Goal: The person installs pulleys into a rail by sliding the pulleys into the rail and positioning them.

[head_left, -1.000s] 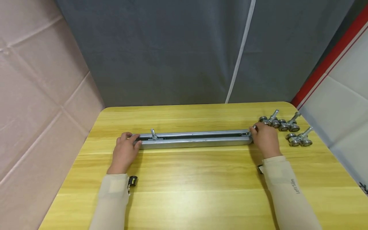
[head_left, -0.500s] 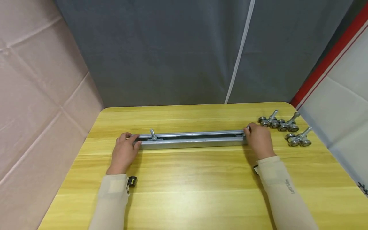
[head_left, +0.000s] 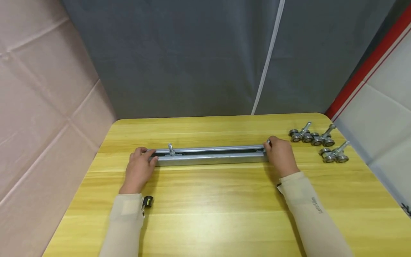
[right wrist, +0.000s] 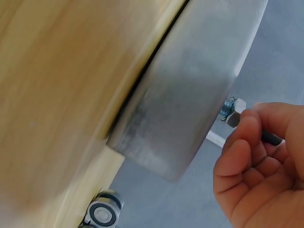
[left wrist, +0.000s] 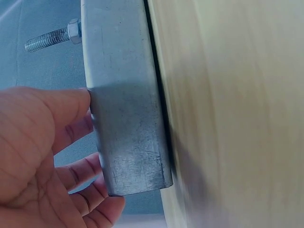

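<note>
A steel channel rail (head_left: 208, 159) lies across the table, its slot facing up. Around its left end my left hand (head_left: 138, 171) holds on, thumb at the near edge and fingers at the far side and end. Just right of that hand, the threaded bolt (head_left: 171, 149) of a roller trolley sticks up from the slot; the left wrist view shows its nut (left wrist: 74, 31). Near the right end, my right hand (head_left: 282, 157) pinches the bolt of another trolley, with its hex nut (right wrist: 233, 114) visible in the right wrist view. That trolley's wheels are hidden inside the rail.
Three loose roller trolleys, one at the back (head_left: 300, 134), one beside it (head_left: 323, 136) and one nearer (head_left: 334, 154), lie at the table's right. A dark grey curtain (head_left: 179, 64) hangs behind the wooden table (head_left: 205, 214). Pale panels flank both sides.
My right hand has moved left along the rail, taking the pinched trolley bolt with it. The left hand and the other trolley in the rail have stayed put.
</note>
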Demonstrator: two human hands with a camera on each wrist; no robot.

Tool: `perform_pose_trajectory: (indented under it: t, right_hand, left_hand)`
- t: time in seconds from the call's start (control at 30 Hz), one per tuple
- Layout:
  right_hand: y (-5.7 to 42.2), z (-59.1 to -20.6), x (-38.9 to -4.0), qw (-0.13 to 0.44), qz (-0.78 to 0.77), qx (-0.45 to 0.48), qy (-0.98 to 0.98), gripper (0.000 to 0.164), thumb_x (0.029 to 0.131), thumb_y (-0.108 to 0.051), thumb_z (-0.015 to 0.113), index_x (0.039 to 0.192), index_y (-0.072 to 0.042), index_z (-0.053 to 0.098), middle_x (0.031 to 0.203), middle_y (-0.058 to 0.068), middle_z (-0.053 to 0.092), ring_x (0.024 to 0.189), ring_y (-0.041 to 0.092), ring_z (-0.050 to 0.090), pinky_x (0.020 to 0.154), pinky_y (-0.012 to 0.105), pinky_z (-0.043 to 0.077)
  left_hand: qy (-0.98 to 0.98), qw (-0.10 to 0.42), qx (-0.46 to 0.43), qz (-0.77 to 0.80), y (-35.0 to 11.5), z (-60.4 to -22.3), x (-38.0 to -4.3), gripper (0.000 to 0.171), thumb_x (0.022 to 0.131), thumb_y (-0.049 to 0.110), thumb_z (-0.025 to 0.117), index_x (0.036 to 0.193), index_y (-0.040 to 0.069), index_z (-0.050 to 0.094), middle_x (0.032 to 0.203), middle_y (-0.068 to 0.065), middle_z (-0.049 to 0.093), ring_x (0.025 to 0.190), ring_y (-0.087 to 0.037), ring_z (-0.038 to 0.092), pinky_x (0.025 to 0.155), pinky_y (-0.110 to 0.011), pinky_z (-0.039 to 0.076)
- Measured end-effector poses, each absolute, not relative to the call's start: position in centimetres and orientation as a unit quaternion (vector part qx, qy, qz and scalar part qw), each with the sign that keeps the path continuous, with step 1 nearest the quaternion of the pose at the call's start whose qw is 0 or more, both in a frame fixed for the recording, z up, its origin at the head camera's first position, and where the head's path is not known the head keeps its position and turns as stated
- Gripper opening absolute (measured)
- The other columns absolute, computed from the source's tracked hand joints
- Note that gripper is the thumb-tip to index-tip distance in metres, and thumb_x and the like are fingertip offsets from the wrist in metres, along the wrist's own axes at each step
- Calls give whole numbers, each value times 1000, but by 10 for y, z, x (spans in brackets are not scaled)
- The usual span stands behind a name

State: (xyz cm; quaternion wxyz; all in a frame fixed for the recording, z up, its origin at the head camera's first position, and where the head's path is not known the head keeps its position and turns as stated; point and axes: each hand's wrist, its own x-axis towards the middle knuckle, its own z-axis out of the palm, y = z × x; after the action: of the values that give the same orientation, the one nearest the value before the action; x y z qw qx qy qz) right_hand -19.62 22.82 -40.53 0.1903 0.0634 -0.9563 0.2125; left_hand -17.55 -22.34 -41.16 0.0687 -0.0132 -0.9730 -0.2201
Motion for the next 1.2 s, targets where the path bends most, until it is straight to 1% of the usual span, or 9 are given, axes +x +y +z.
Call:
perform_pose_trajectory:
  t: [0.23,0.57,0.97,1.2]
  right_hand:
    - [214,-403,-197,166,225,63,-958,26,98,-8,63,75,-3,53,58,8,48,52,23,44,51,37,38]
    - [205,-404,-198,174,228,69,-956,29,97,-8,64,73,-4,50,57,7,45,51,22,42,51,36,36]
    - [190,-403,-198,153,235,63,-958,26,99,-11,63,76,-3,53,60,8,49,53,23,45,52,37,40]
    - [185,-404,-198,161,248,70,-953,24,98,-11,64,78,-2,55,61,8,51,53,22,47,51,36,42]
  left_hand:
    - [-973,70,-11,-218,-225,-412,-174,40,102,20,57,135,-3,59,136,-28,43,123,-47,39,100,-59,37]
    - [-973,67,-14,-219,-225,-413,-176,40,102,20,56,135,-2,59,137,-28,43,123,-48,39,99,-60,38]
    - [-973,64,-11,-222,-225,-412,-176,40,102,21,56,136,-1,58,137,-27,42,124,-47,38,100,-60,37]
    - [-972,77,-20,-219,-225,-414,-177,40,102,20,57,134,-2,59,135,-28,44,122,-48,40,100,-59,37]
